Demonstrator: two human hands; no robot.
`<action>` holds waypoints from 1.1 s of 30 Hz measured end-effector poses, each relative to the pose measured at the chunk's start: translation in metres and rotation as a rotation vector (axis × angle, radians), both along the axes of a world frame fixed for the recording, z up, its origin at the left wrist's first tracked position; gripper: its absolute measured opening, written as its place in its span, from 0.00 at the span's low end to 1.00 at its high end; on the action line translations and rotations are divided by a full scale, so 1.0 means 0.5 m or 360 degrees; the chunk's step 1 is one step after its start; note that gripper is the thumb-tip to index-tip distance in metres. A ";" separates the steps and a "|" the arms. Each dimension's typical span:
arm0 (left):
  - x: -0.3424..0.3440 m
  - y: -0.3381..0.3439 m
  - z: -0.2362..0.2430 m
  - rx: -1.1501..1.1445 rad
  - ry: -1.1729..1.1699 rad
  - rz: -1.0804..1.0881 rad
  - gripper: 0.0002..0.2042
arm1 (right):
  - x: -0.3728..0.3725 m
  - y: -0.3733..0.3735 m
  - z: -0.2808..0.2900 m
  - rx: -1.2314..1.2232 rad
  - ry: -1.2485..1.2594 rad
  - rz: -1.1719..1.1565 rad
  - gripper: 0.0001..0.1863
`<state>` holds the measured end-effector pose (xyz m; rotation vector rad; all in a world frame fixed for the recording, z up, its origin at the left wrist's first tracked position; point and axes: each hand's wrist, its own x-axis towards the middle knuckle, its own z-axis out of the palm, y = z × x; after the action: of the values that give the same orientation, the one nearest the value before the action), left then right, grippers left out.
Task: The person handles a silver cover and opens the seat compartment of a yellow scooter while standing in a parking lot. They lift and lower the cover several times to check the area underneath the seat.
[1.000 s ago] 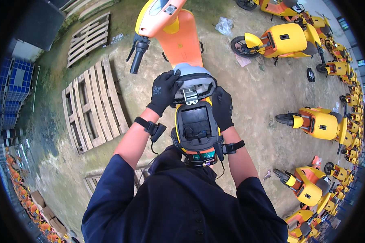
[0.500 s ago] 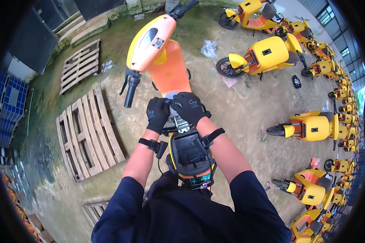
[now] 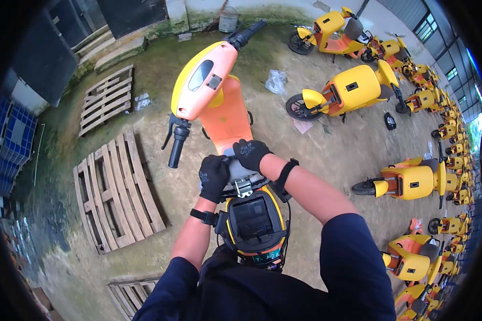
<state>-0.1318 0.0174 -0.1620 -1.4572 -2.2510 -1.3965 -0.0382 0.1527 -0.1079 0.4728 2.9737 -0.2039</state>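
Observation:
A yellow and orange electric scooter stands in front of me, its handlebar end pointing away. Both my hands wear black gloves. My left hand has its fingers curled against the left side of a grey seat, tipped forward on the scooter. My right hand closes over the seat's far edge, slightly farther forward; its fingertips are partly hidden. Between seat and storage compartment sits a silver metal bracket. The black storage compartment lies uncovered behind it, close to my body.
Wooden pallets lie on the stained concrete floor to the left. Blue-and-white crates stand at the far left. More yellow scooters are parked along the right. Plastic wrapping and a metal bucket are farther ahead.
My right hand has shifted forward along the seat, while my left has dropped nearer to me. More of the grey seat and bracket shows between them. My view has tilted slightly.

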 end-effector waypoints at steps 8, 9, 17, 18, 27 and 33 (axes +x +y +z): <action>0.013 -0.002 0.019 0.0036 0.0021 -0.0090 0.03 | -0.027 0.017 0.013 -0.0069 -0.0609 -0.0434 0.17; 0.014 -0.003 0.016 0.0079 0.0028 -0.0084 0.03 | -0.032 0.010 0.019 -0.0067 -0.0599 -0.0418 0.17; 0.049 -0.032 0.005 0.0009 0.0027 -0.0093 0.03 | 0.016 -0.004 0.072 0.0108 -0.1100 0.0310 0.17; 0.052 -0.037 0.004 0.0003 0.0009 -0.0156 0.03 | 0.039 -0.012 0.074 -0.0062 -0.0881 0.0219 0.17; 0.053 -0.078 0.034 0.0129 0.0063 -0.0396 0.07 | 0.114 -0.059 0.096 -0.0198 -0.0438 0.0239 0.15; 0.039 -0.149 0.027 -0.0315 0.0055 -0.0178 0.27 | 0.143 -0.086 0.016 0.0098 -0.0241 -0.0090 0.12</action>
<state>-0.1122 -0.0572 -0.1486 -1.6767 -2.3776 -1.1945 0.0333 0.1098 -0.1001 0.5540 2.8275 -0.0785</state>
